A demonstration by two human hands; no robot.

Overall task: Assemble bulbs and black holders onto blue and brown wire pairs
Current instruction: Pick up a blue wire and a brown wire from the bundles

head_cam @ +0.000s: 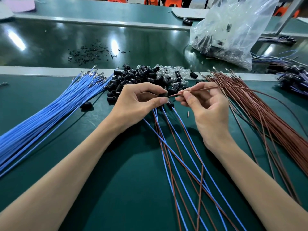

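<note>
My left hand (141,99) pinching a small black plastic holder (163,95), my right hand (202,104) gripping a thin brown wire (216,87), its tip at the holder, green table (133,180) beneath

Glossy green workbench (133,189), orange stools (171,1)

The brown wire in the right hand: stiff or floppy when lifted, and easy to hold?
Probably springy yet limp: the brown wire arcs from the right hand down toward the brown bundle rather than standing straight. Likely very light, since a fingertip pinch carries it. Its thin, smooth insulation may slip, so that pinch near the tip seems sensible.
</note>
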